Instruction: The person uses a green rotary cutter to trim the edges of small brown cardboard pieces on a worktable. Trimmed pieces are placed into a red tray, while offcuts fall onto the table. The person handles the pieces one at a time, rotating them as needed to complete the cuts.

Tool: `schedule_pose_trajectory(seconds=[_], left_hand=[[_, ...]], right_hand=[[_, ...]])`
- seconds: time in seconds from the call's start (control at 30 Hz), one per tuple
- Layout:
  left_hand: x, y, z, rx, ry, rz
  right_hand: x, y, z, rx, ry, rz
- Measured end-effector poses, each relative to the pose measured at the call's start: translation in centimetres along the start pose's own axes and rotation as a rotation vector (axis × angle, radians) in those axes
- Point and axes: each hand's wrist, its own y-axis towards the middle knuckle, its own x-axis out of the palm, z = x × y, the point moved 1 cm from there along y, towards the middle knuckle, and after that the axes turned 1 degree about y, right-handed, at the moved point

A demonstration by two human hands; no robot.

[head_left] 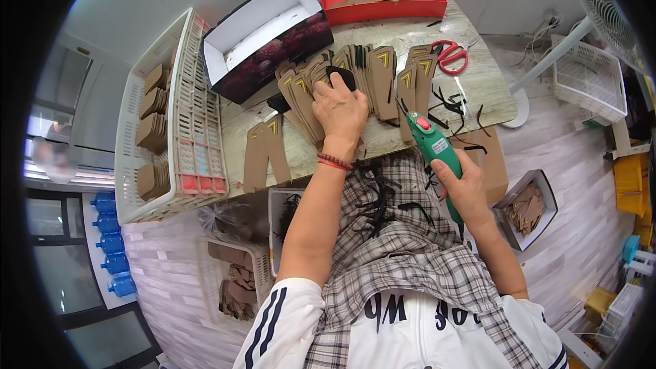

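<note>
I see the right hand (468, 186) wrapped tight around a green tool (437, 147). The left hand (339, 113) has fingers on a black piece (348, 80); I can't tell if it pinches it. Brown strips (381, 75) lie around that hand. Red scissors (452, 56) lie past the right hand.

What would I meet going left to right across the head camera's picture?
Blue plastic water bottles, white slatted plastic basket, left hand, slim green handheld tool, open-topped box of flat brown pieces, yellow plastic bin.
</note>
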Motion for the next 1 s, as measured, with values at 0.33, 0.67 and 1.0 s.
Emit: schedule_pose_trajectory(seconds=[0.33, 0.67, 1.0], left_hand=[[-1.1, 1.3, -2.3, -0.202, -0.259, -0.029], [-5.0, 0.7, -2.9, -0.663, -1.646, 0.122], [-5.7, -1.2, 0.7, -0.87, -1.824, -0.006]], right_hand=[[0.8, 0.8, 0.2, -0.124, -0.043, 0.004], [2.4, 1.7, -1.1, -0.187, -0.034, -0.068], [3.3, 2.2, -3.0, -0.173, 0.059, -0.096]])
